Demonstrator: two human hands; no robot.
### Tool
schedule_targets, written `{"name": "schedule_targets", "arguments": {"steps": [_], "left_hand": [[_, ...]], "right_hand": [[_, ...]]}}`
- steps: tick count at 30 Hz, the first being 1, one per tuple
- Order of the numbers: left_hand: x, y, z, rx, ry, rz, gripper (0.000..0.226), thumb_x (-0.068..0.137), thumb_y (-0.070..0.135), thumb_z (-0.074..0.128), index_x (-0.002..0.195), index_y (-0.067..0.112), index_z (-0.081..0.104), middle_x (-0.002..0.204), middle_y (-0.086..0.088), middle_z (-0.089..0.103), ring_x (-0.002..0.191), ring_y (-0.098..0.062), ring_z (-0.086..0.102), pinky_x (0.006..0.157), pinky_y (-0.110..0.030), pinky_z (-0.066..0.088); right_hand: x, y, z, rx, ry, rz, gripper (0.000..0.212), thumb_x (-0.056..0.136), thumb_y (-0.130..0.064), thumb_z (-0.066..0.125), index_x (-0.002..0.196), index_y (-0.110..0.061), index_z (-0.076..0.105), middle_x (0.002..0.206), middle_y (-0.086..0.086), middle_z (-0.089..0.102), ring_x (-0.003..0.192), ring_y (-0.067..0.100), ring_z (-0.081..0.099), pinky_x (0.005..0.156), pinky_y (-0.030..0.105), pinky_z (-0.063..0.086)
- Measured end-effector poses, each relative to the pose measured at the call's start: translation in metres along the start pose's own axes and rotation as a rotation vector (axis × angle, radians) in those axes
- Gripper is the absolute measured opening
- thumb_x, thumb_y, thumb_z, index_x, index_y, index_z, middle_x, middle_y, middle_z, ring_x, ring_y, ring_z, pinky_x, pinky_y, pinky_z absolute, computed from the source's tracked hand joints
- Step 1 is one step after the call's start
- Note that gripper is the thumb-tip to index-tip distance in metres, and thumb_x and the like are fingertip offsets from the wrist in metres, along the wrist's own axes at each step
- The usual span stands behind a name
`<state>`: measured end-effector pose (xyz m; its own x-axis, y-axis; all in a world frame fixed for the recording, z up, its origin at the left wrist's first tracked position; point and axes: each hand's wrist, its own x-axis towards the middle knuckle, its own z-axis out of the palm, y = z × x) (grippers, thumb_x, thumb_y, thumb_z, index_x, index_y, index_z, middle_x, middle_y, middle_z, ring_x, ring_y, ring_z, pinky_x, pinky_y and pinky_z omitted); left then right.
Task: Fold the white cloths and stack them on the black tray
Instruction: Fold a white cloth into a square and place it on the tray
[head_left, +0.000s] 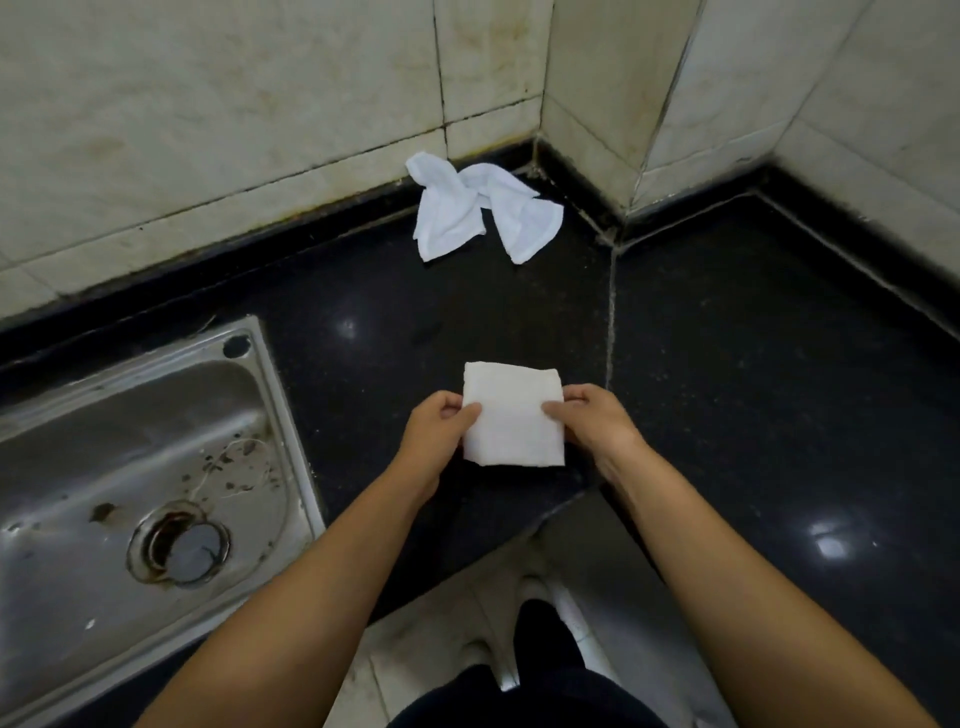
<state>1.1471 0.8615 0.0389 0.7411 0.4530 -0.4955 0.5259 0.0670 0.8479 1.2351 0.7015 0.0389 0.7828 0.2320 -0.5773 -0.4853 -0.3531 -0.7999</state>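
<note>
Both hands pinch folded cloth (511, 415) edges: left hand (436, 428), right hand (597, 421); unfolded cloth (483, 210) lies straight ahead; tray unseen.

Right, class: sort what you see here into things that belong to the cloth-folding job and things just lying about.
Belongs to the job:
folded white cloth, held by left hand and right hand
crumpled white cloth

Just there:
steel sink
black counter
tiled wall

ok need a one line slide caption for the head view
Both hands, left hand and right hand, hold a folded white cloth over the black counter; an unfolded cloth waits by the wall.
</note>
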Motion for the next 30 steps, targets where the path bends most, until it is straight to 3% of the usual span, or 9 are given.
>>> {"name": "schedule_targets", "arguments": {"steps": [3,6,10,13,18,22,25,30], "left_hand": [[-0.013,0.011,0.001,-0.011,-0.144,0.017,0.008,0.092,0.016,0.057,0.096,0.010,0.060,0.096,-0.007,0.067,0.085,-0.019,0.062,0.078,-0.040,0.052],[-0.031,0.018,0.014,-0.038,-0.325,0.040,0.005,0.092,0.008,0.054,0.094,0.011,0.058,0.091,-0.005,0.065,0.077,-0.017,0.061,0.064,-0.033,0.051],[-0.063,0.019,0.046,-0.065,-0.640,-0.059,0.027,0.092,0.005,0.054,0.117,0.011,0.057,0.109,-0.008,0.068,0.096,-0.021,0.066,0.077,-0.035,0.055],[-0.095,0.017,0.078,-0.064,-0.876,-0.237,0.029,0.092,0.006,0.053,0.121,0.009,0.058,0.118,-0.012,0.066,0.108,-0.027,0.063,0.084,-0.043,0.055],[-0.171,0.000,0.141,0.072,-1.237,-0.332,0.025,0.092,0.005,0.049,0.114,0.009,0.062,0.110,-0.012,0.070,0.096,-0.027,0.069,0.078,-0.044,0.056],[-0.257,-0.032,0.182,0.278,-1.368,-0.293,0.022,0.094,0.003,0.048,0.107,0.012,0.063,0.102,-0.007,0.071,0.092,-0.022,0.068,0.075,-0.042,0.055],[-0.329,-0.072,0.205,0.380,-1.476,-0.276,0.022,0.093,0.002,0.049,0.107,0.012,0.063,0.104,-0.007,0.068,0.093,-0.021,0.064,0.083,-0.042,0.053],[-0.481,-0.159,0.225,0.522,-1.659,-0.253,0.029,0.092,0.002,0.050,0.118,0.010,0.059,0.106,-0.007,0.066,0.091,-0.019,0.063,0.078,-0.037,0.056]], "right_hand": [[-0.033,0.009,-0.019,0.302,-0.035,0.056,0.015,0.088,-0.004,0.060,0.102,-0.008,0.065,0.102,0.011,0.067,0.094,0.021,0.064,0.081,0.033,0.054],[-0.072,0.030,-0.037,0.497,0.015,0.044,0.012,0.088,-0.004,0.058,0.091,-0.012,0.066,0.091,0.009,0.064,0.084,0.018,0.058,0.075,0.030,0.053],[-0.131,0.063,-0.063,0.620,0.166,-0.017,0.012,0.090,-0.004,0.055,0.089,-0.012,0.064,0.086,0.005,0.070,0.077,0.017,0.066,0.067,0.030,0.056],[-0.183,0.092,-0.086,0.689,0.288,-0.059,0.010,0.090,-0.005,0.055,0.090,-0.013,0.062,0.086,0.005,0.070,0.073,0.018,0.067,0.057,0.029,0.055],[-0.286,0.158,-0.116,0.741,0.538,-0.119,0.009,0.091,-0.008,0.055,0.094,-0.012,0.062,0.081,0.003,0.072,0.069,0.018,0.069,0.059,0.034,0.054],[-0.380,0.224,-0.123,0.804,0.770,-0.120,0.010,0.092,-0.008,0.054,0.098,-0.011,0.061,0.084,0.005,0.070,0.071,0.019,0.067,0.062,0.034,0.055],[-0.462,0.278,-0.118,0.859,0.921,-0.098,0.011,0.091,-0.009,0.055,0.101,-0.011,0.061,0.090,0.005,0.069,0.077,0.020,0.066,0.068,0.035,0.053],[-0.615,0.379,-0.091,0.977,1.138,-0.074,0.010,0.090,-0.009,0.056,0.091,-0.016,0.061,0.083,0.003,0.066,0.069,0.016,0.063,0.066,0.028,0.049]]}}
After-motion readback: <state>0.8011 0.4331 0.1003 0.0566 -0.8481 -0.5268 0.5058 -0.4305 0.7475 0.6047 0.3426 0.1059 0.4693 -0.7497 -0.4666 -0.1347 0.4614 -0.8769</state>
